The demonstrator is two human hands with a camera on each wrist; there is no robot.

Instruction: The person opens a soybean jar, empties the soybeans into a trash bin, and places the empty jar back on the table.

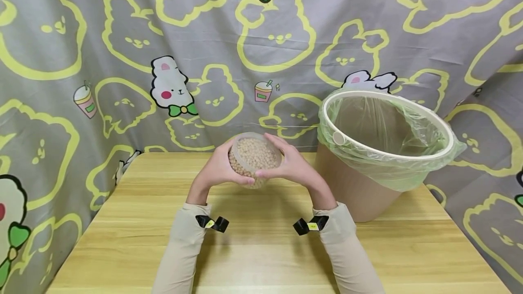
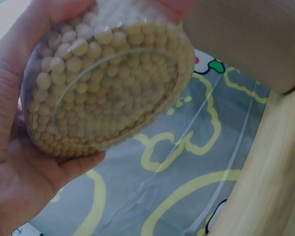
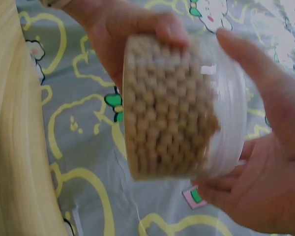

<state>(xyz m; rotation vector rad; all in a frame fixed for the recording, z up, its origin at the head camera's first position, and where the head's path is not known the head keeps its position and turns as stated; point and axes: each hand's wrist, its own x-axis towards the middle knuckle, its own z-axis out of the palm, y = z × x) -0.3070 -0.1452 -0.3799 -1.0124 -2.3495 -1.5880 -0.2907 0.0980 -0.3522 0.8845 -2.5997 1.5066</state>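
Note:
Both hands hold a clear round plastic jar (image 1: pixel 254 158) above the table's far half. Small round beige balls fill most of it. My left hand (image 1: pixel 216 167) grips its left side, and my right hand (image 1: pixel 296 169) holds the right side; the thumbs lie across the near side. From the left wrist, the jar (image 2: pixel 113 93) shows its base, with the left hand (image 2: pixel 19 128) curled round it. In the right wrist view the jar (image 3: pixel 167 113) lies tilted, and the right hand (image 3: pixel 270 147) spans its clear rim end. Whether a lid covers the top I cannot tell.
A tall beige bin (image 1: pixel 347 185) stands on the right of the wooden table (image 1: pixel 253 248), lined with a thin green plastic bag (image 1: pixel 384 167) under a white ring. A grey patterned curtain (image 1: pixel 220 35) hangs behind and at the sides.

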